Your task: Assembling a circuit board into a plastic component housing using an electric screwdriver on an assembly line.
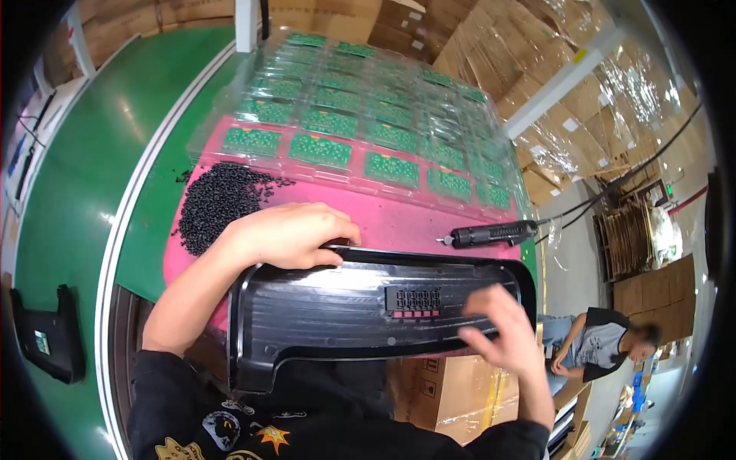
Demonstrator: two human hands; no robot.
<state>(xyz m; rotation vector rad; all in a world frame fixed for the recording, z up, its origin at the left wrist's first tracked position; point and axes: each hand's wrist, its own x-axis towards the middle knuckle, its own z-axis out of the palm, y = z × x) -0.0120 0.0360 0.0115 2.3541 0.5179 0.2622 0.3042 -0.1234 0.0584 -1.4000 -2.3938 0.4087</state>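
A black plastic panel [322, 307] lies across the near edge of the pink worktop [399, 218], its long side running left to right and its near left corner hanging over the edge toward the person. The left hand [287, 234] rests palm down on the panel's far left rim, fingers curled over the edge and gripping it. The right hand [502, 326] is over the panel's right part, blurred, fingers spread loosely; whether it grips anything cannot be told. Just left of that hand, a small block of dark keys with a red strip [414, 300] sits in the panel's middle. Just beyond the panel on the right lies a black electric screwdriver [491, 233], its tip pointing left and its cable running off right. A heap of small black screws [218, 201] lies on the worktop beyond the left hand. Farther off, clear trays of green circuit boards [360, 115] cover the far worktop. A green conveyor belt [84, 192] runs along the left, carrying a black part [50, 337]. Another person [606, 341] sits at the right, well apart.
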